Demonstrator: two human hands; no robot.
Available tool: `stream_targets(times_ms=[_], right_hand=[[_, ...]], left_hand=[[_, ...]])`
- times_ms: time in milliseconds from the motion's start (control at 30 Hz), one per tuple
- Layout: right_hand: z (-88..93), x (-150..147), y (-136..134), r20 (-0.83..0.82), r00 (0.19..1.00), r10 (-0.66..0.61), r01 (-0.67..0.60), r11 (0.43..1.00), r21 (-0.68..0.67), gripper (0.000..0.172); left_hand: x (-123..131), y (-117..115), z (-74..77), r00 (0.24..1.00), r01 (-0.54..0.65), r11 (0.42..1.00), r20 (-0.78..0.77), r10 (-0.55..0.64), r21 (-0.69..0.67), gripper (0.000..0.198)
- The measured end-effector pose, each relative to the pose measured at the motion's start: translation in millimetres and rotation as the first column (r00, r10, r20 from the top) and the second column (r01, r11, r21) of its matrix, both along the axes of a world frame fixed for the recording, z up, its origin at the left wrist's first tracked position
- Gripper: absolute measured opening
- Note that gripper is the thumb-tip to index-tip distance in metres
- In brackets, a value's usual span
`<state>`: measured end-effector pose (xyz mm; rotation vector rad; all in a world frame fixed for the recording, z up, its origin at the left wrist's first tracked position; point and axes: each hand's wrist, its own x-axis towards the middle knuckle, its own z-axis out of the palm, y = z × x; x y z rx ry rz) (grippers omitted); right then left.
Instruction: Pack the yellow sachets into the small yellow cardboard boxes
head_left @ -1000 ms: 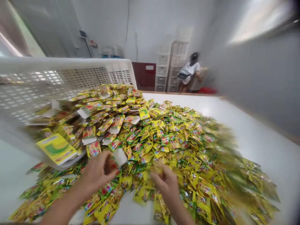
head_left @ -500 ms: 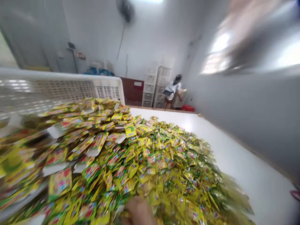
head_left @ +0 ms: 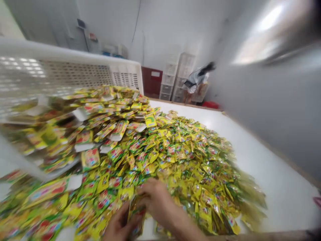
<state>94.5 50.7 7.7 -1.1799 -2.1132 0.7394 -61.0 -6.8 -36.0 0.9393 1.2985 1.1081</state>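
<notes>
Fingers of our left hand (head_left: 122, 221) curl around what looks like a small carton (head_left: 133, 206), nearer to us than the white crate (head_left: 75, 55).

Our right hand (head_left: 156, 197) bends over its upper end, fingers bunched; through the blur we cannot tell whether they pinch anything. We judge the work under way but far from done: printed cartons (head_left: 107, 108) heap in the crate and spill past its right edge, several with flaps open, while loose packets (head_left: 190, 167) cover much of the white table (head_left: 240, 140) in front of the crate and to its right. We count two hands, one held carton, one crate, and one person (head_left: 197, 80) beyond the crate; heaped cartons and packets are too many to count.
</notes>
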Motion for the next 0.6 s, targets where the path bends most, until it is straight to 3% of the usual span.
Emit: stream_targets(times_ms=[100,200,267,333,400,467,500,533,600], right_hand=[[4.5,5,-3,-0.024,0.997,0.073,-0.073,0.997,-0.011,0.007],[2.0,10,-14,-0.125,0.979,0.161,-0.175,0.979,-0.109,0.012],[-5.9,12,-23,-0.297,0.955,0.021,-0.084,0.976,-0.203,0.015],[-18.5,13,-31,-0.459,0.855,-0.241,0.048,0.919,-0.392,0.020],[-31.4,10,-38,-0.525,0.759,-0.386,0.001,0.806,-0.591,0.031],[-38.2,5,-43,-0.548,0.749,-0.373,-0.137,0.721,-0.679,0.034],[-38.2,2,-44,-0.546,0.768,-0.334,-0.163,0.722,-0.672,0.031],[-35.9,-1,-45,-0.529,0.798,-0.289,-0.147,0.758,-0.635,0.025],[-27.0,-4,-46,-0.457,0.864,-0.211,-0.044,0.873,-0.486,0.016]], left_hand=[[0,-4,-0.1,0.999,0.027,0.999,-0.024,-0.026,0.028,0.043],[2,-7,-0.6,1.000,-0.005,1.000,-0.020,0.006,0.011,0.041],[2,-10,-0.6,0.999,-0.040,0.999,0.002,0.040,-0.008,0.043],[-1,-15,0.7,0.998,-0.061,0.996,0.006,0.062,-0.059,0.043],[-7,-18,4.7,0.998,-0.062,0.991,0.023,0.065,-0.116,0.043],[-13,-20,11.7,0.999,-0.008,0.990,0.052,0.015,-0.142,0.041],[-16,-20,15.9,0.997,0.040,0.989,0.064,-0.031,-0.142,0.040],[-19,-18,19.9,0.995,0.082,0.987,0.067,-0.074,-0.137,0.038],[-23,-15,25.5,0.994,0.103,0.988,0.049,-0.098,-0.118,0.036]])
